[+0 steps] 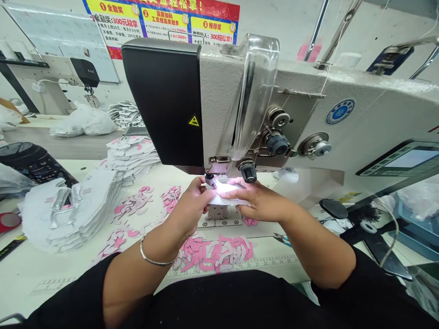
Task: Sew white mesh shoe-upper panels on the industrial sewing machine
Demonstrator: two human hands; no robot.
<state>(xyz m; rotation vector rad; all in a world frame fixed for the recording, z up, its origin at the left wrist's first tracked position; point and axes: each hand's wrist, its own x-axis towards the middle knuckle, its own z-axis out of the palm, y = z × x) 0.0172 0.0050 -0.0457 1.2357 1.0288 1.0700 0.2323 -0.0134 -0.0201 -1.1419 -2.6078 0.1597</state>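
Where left hand [188, 208] nears right hand [259, 201], glare hides the fabric [229, 196].

Head-worn cam, above the person's black top [233, 306], facing forward and down. Sits close to the sewing machine head [260, 100], which fills upper right of frame. Left hand [190, 208] and right hand [257, 198] at centre, worktop [34, 297] running out to lower left.
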